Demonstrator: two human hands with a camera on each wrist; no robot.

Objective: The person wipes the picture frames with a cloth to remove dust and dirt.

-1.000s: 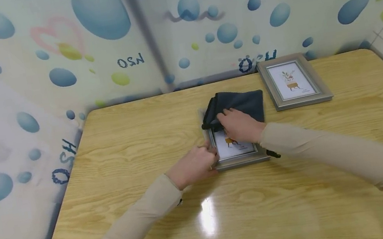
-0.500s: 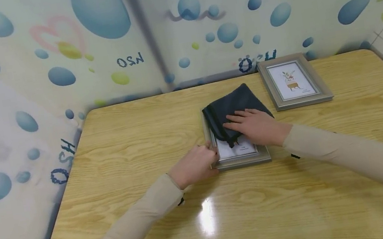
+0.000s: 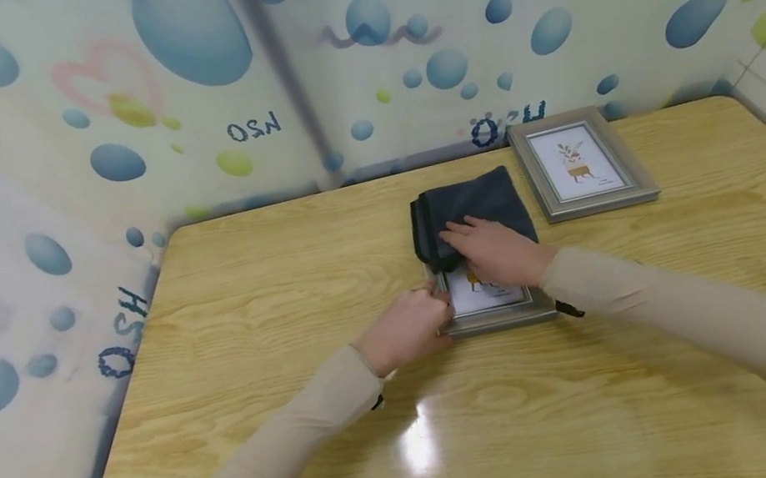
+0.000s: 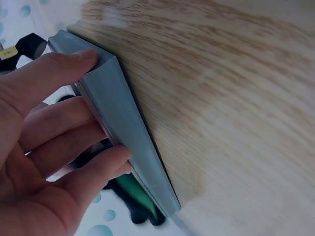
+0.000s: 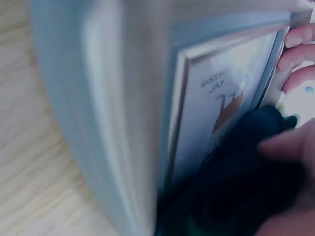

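Observation:
A silver-grey picture frame lies face up on the table, with a plant-pot print behind its glass. A folded dark navy cloth with a black edge covers its far part. My right hand lies on the cloth with fingers extended, pressing it against the frame; in the right wrist view its thumb touches the cloth. My left hand holds the frame's left side. The left wrist view shows the fingers and thumb of that hand bent over the frame's edge.
A second, similar frame lies face up at the back right of the wooden table. A wall with bubble patterns and letters rises directly behind the table's back edge.
The cloth slid toward the near side and turned, then went back toward the far end under my right hand. The held frame has shifted slightly right, with my left hand still on its side.

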